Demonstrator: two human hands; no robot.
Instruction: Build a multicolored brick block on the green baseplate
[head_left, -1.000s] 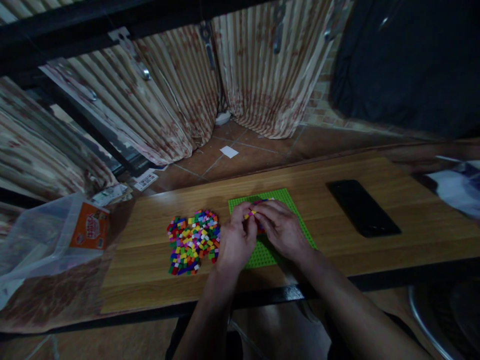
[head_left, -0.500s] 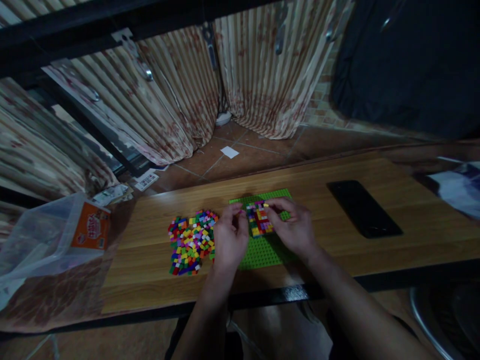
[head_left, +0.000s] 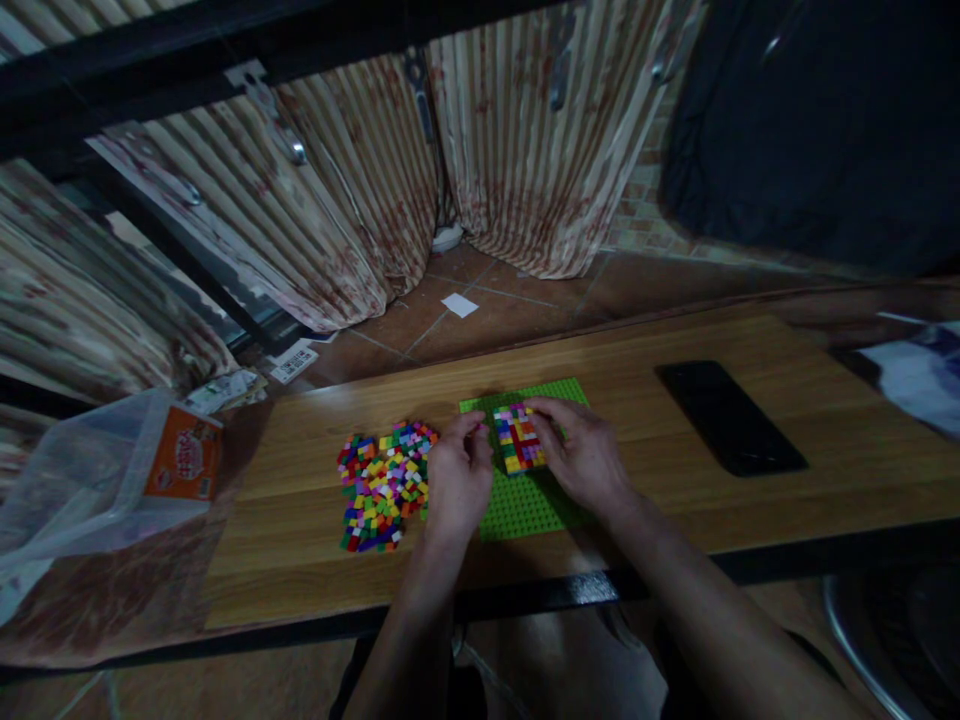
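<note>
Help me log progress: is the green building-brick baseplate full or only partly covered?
Partly covered: the green building-brick baseplate carries multicoloured bricks, while its visible near part shows bare studs.

Left grip, right grip, forearms all bare — dark clothing at lower edge.

No words can be read clearly. On the clear plastic box, an orange label carries large pale lettering, too blurred to make out, with a small pale mark at its lower right. A white card beyond the worktop bears dark print, also illegible.
</note>
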